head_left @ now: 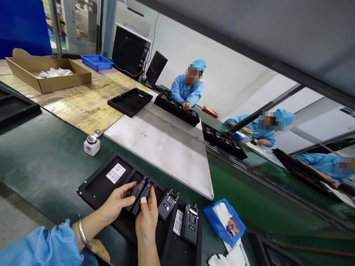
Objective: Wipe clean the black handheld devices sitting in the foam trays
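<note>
Two slim black handheld radios (140,194) are clamped side by side between the left hand (115,202) and the right hand (146,219), just above a slotted black tray (96,188).

I'm gripping two black handheld radios (140,195) side by side between my left hand (114,202) and my right hand (147,220), over a black foam tray (98,188) lying on the green worktop (38,166). A silver bangle (82,231) is circling my left wrist, and a white covering (143,200) is wrapping my right thumb. Two more radios (168,204) are lying in the tray just right of my hands. A blue box (224,222) is sitting further right, a dispenser bottle (91,145) is standing far left of my hands, and a co-worker (187,88) in blue is handling a black tray (177,109) beyond a steel plate (160,148).
</note>
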A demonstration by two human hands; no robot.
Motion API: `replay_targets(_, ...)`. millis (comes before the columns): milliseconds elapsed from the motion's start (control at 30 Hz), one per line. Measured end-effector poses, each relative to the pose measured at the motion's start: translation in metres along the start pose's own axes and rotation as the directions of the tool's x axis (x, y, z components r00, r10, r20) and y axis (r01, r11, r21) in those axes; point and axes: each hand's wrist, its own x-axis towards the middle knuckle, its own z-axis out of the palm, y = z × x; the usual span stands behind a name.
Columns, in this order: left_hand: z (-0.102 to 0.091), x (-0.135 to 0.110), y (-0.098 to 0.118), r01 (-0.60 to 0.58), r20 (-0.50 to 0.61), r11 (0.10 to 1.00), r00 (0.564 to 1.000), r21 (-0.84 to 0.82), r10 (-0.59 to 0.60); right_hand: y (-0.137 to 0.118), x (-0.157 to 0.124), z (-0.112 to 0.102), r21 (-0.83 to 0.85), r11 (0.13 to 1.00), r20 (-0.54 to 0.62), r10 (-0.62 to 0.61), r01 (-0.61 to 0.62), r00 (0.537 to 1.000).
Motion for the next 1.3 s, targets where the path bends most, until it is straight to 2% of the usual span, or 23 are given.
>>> replay_targets(233, -0.004, 0.004, -0.006, 0.045, -0.013, 0.999, 0.999, -0.006, -0.045, 0.007, 0.004, -0.005, 0.062, 0.990, -0.067, 0.130, -0.126, 0.989)
replay_targets(300, -0.004, 0.005, -0.007, 0.052, -0.013, 0.999, 0.999, -0.002, -0.052, 0.007, 0.005, -0.006, 0.097, 0.987, -0.076, 0.137, -0.130, 0.988)
replay_targets(567, -0.004, 0.007, -0.006, 0.049, 0.003, 0.999, 0.999, 0.012, -0.049, 0.007, 0.006, -0.012, 0.054, 0.994, -0.017, 0.092, -0.091, 0.996)
replay_targets(833, -0.004, 0.006, -0.002, -0.029, 0.035, 0.998, 0.999, 0.053, 0.027, 0.004, 0.003, -0.014, 0.042, 0.998, 0.015, 0.049, -0.050, 0.999)
replay_targets(1000, -0.003, 0.005, 0.000, -0.038, 0.053, 0.996, 0.998, 0.075, 0.034, 0.002, 0.001, -0.014, 0.076, 0.996, 0.041, 0.035, -0.038, 0.999)
replay_targets(1200, -0.002, 0.001, 0.000, -0.101, 0.037, 0.989, 0.995, 0.108, 0.098, -0.010, -0.005, -0.008, -0.016, 0.999, 0.094, -0.038, 0.039, 0.995)
replay_targets(1300, -0.005, -0.004, 0.005, -0.126, 0.106, 0.984, 0.988, 0.129, 0.113, -0.018, -0.013, -0.008, -0.012, 0.997, 0.152, -0.069, 0.072, 0.986)
